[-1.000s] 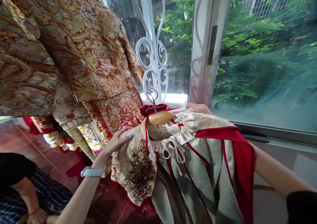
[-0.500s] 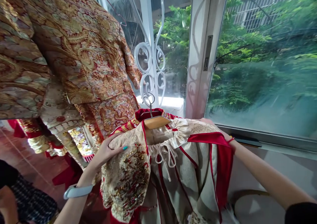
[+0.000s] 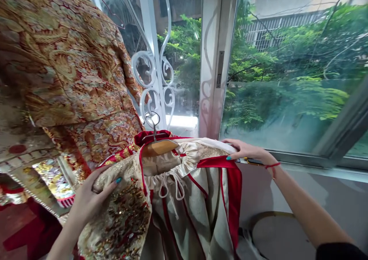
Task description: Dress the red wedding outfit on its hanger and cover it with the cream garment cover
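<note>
a cream, red-edged cloth garment (image 3: 211,193), its neckline (image 3: 188,155) gathered, one shoulder crusted with gold sequins (image 3: 122,214), sits on a pale wooden hanger (image 3: 161,148) near white scrolled metalwork (image 3: 156,76); left hand (image 3: 87,198) and right hand (image 3: 247,151) grip its shoulders, fingers bent.

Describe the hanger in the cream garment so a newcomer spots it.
Start at the white scrollwork by the window. Below, the left hand and right hand hold a red-edged cream garment. In its neckline sits the hanger: smooth tan wood, unlike the red collar behind it.
</note>
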### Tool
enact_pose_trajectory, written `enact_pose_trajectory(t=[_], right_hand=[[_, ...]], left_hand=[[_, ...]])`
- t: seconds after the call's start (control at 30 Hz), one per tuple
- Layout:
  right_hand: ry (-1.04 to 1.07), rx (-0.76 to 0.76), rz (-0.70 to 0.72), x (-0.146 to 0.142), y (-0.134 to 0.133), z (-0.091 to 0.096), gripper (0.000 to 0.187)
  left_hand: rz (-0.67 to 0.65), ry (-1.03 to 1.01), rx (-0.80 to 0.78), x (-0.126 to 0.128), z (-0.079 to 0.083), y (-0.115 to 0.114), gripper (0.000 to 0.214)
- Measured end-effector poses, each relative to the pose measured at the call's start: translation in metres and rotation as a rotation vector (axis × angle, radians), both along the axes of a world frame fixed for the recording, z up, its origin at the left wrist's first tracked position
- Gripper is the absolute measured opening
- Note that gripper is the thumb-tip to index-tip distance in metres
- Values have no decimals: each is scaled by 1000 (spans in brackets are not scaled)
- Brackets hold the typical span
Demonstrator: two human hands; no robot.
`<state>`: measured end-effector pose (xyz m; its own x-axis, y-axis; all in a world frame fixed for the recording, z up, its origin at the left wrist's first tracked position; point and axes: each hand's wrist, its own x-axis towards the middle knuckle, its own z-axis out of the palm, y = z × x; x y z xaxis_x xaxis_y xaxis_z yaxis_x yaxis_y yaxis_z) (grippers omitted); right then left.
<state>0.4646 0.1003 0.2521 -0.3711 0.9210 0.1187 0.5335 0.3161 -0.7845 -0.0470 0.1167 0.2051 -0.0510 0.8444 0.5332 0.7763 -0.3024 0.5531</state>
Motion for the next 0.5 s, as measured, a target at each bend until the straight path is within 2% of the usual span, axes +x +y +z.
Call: enact_pose_trajectory(t=[0.03, 0.1, 0.17, 0.2, 0.27, 0.33, 0.37, 0.43, 0.5], right_hand=[[-6, -42, -3, 2, -2, -1, 51], [-42, 10, -45, 1, -5, 0, 45], [-58, 139, -98, -2, -10, -1, 39], [-41, 189, -120, -3, -11, -4, 39], [70, 204, -142, -3, -14, -17, 42], [246, 130, -141, 0, -14, -37, 48], [333, 81, -140, 1, -13, -49, 50], [463, -2, -159, 1, -11, -71, 53], [513, -2, -215, -1, -9, -88, 50]], left_hand=[[16, 22, 44, 3, 0, -2, 42], [105, 63, 235, 19, 1, -10, 46], [168, 96, 505, 50, 4, -23, 49], [132, 125, 623, 72, 6, -31, 47], [-165, 249, 710, 125, 12, -43, 40], [-491, 460, 710, 182, 21, -47, 38], [-595, 578, 688, 207, 26, -45, 39], [-695, 725, 659, 246, 34, -34, 42], [-693, 806, 636, 265, 38, -21, 46]])
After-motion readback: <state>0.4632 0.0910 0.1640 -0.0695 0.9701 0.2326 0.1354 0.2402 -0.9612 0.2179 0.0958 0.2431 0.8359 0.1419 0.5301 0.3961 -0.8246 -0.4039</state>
